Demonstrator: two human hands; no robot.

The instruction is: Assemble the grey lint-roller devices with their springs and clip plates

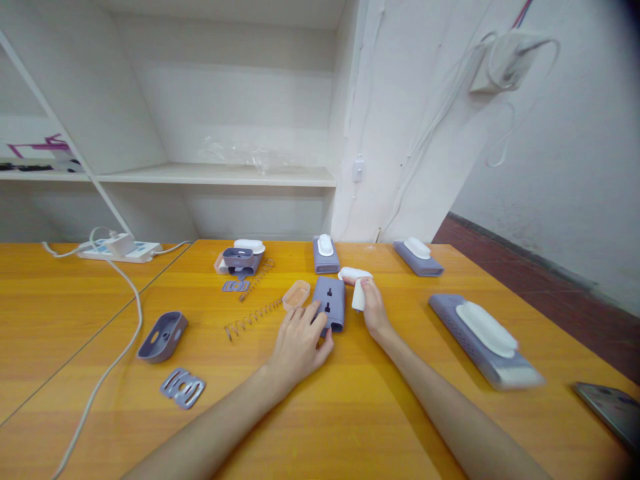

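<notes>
My left hand (300, 340) grips the near end of a purple-grey plastic housing (331, 297), fingers over its left side and thumb at the front end. Two dark keyhole slots show on its upper face. Just to the right, my right hand (374, 310) is closed on a small white plastic piece (358, 297), held upright beside the housing. Touching or just behind the right fingertips lies a white oval part (354, 273). Left of the housing sit a clear peach-tinted cup (297, 294) and a long coil spring (253, 320).
Purple-grey housings with white oval parts stand at the back (326, 257), back right (419, 259) and right (483, 337). At left lie a hollow cap (163, 338), a slotted plate (183, 387) and a white cable (120, 357). A phone-like dark object (610, 413) lies at the right edge.
</notes>
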